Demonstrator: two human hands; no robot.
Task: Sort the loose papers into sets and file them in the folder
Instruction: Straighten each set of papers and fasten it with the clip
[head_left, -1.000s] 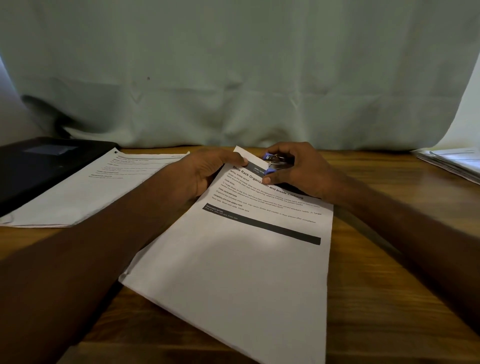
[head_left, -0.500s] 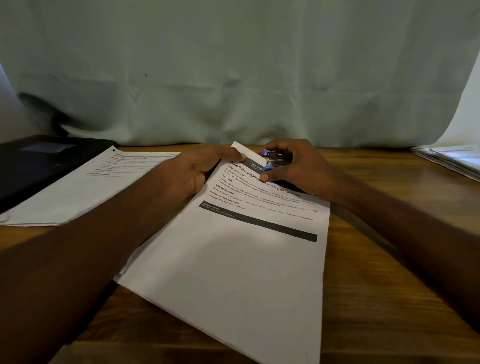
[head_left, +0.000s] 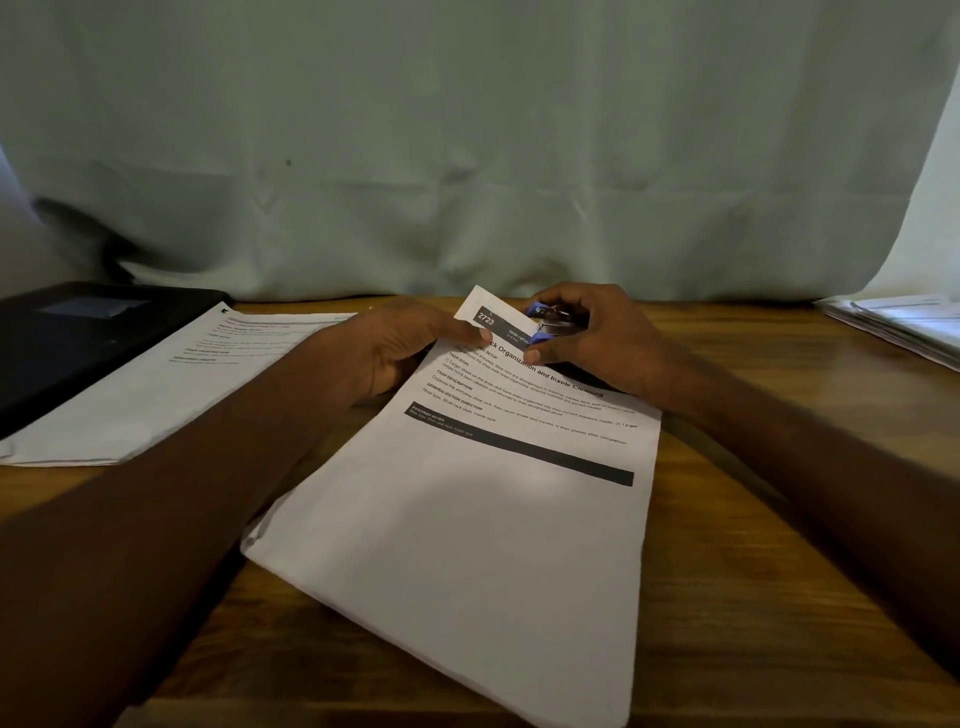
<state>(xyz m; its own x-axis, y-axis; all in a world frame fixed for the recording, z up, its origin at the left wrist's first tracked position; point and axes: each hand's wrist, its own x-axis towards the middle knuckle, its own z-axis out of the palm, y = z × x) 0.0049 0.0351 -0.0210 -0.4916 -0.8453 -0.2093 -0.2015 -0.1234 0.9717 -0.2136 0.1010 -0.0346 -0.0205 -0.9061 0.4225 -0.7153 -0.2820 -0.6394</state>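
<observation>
A set of white printed papers (head_left: 483, 535) lies slanted on the wooden table (head_left: 769, 561) in front of me. My left hand (head_left: 400, 345) pinches its far left corner, which is lifted off the table. My right hand (head_left: 597, 338) grips a small blue and black stapler (head_left: 548, 325) whose mouth sits over that raised corner. A black folder (head_left: 67, 338) lies at the far left, with a second set of papers (head_left: 156, 384) partly on it.
A stack of loose papers (head_left: 904, 322) lies at the far right edge of the table. A pale green cloth (head_left: 467, 156) hangs behind the table as a backdrop.
The corner of the paper set has been lifted a little higher, showing more of its dark header. Both hands have stayed at that corner, and the view has shifted slightly.
</observation>
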